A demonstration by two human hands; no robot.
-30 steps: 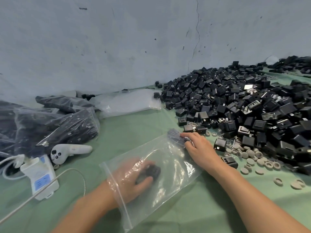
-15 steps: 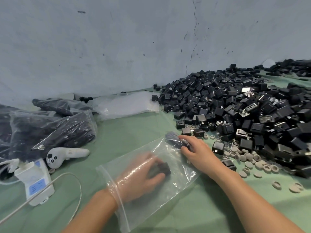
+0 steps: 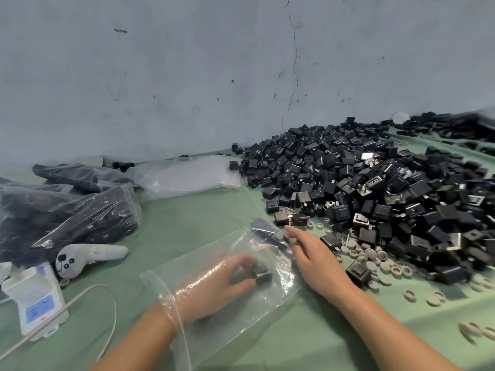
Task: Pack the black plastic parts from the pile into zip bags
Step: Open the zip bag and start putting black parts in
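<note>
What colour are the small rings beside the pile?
Pale grey-beige rings, best seen in the head view.

The zip bag (image 3: 267, 298) over my left hand (image 3: 214, 282) is thin clear plastic film, glossy and creased. The pile of parts (image 3: 375, 183) is matt black plastic, a few showing bright metal. The table cover (image 3: 187, 218) looks smooth matt green, the wall (image 3: 187, 76) rough grey plaster

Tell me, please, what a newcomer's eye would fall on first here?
A big pile of black parts fills the right side. In front, the left hand is inside a clear zip bag on the green table, gripping one black part, while the right hand rests flat on the bag's far end. Filled bags lie at left.
</note>
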